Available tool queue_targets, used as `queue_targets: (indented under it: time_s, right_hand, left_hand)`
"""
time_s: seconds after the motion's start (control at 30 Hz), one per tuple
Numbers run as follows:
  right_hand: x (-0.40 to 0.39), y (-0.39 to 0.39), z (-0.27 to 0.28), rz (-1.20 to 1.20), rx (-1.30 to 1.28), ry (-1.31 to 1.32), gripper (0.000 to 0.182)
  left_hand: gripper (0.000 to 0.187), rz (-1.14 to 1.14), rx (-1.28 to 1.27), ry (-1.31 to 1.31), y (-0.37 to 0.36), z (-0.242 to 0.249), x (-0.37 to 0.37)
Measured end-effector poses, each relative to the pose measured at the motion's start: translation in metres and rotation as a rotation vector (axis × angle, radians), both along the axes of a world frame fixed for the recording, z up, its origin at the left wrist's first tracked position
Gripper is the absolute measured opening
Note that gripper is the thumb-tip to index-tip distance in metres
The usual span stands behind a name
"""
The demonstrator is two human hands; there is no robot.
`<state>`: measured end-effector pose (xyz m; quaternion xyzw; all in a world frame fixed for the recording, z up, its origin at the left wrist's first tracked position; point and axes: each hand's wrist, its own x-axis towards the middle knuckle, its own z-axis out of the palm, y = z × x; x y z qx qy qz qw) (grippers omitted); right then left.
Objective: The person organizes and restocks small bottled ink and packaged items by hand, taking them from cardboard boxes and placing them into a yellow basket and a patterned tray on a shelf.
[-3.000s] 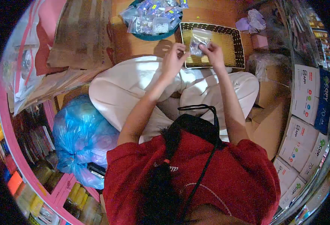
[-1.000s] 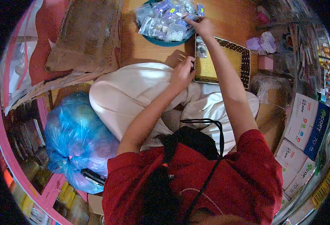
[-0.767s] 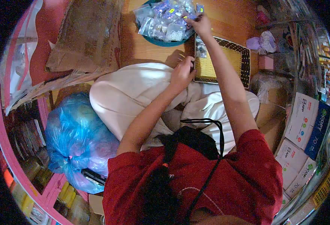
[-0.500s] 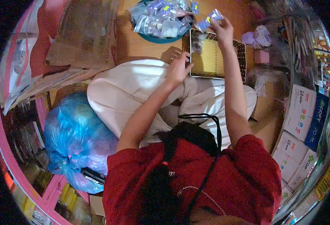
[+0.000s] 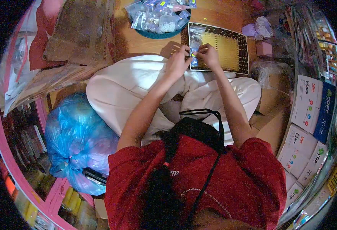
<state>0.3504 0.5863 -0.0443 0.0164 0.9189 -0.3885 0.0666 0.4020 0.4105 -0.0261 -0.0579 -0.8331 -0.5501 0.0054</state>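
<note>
In the head view, a shallow woven basket (image 5: 243, 53) with a pale rim and dark brown sides stands in front of my crossed legs. My right hand (image 5: 209, 56) is inside its left part, fingers pinched on a small clear packet (image 5: 194, 59) with blue and yellow on it. At the basket's left rim is my left hand (image 5: 179, 60), thumb and fingers apart, close to the packet. Another clear packet (image 5: 196, 33) lies along the same inner side. Beyond, a round teal tray (image 5: 161, 35) is heaped with small plastic packets (image 5: 157, 17).
Cardboard (image 5: 80, 34) stands at the left, above a full blue plastic bag (image 5: 78, 130). White paper-ream boxes (image 5: 305, 103) are stacked at the right. A pink box (image 5: 264, 48) and a lilac bundle (image 5: 258, 28) sit right of the basket.
My right hand has come down and left from above the basket's far edge, bringing the packet to the inner left side. My left hand stays by the left rim.
</note>
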Motion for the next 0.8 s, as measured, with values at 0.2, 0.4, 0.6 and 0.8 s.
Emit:
queue_targets:
  time_s: [0.2, 0.4, 0.6, 0.8]
  right_hand:
    - [0.014, -0.013, 0.019, 0.026, 0.112, 0.115, 0.044]
    - [0.021, -0.019, 0.036, 0.066, 0.079, 0.126, 0.043]
    - [0.036, -0.008, 0.042, 0.275, 0.14, 0.156, 0.034]
    - [0.017, 0.013, 0.042, 0.374, 0.064, -0.063, 0.033]
  left_hand:
    - [0.035, -0.004, -0.012, -0.017, -0.001, 0.006, 0.001]
    - [0.038, -0.001, -0.1, -0.025, -0.004, 0.018, 0.002]
    - [0.038, -0.233, -0.763, 0.643, 0.003, 0.028, 0.006]
    - [0.039, -0.357, -0.801, 0.533, 0.016, 0.005, 0.002]
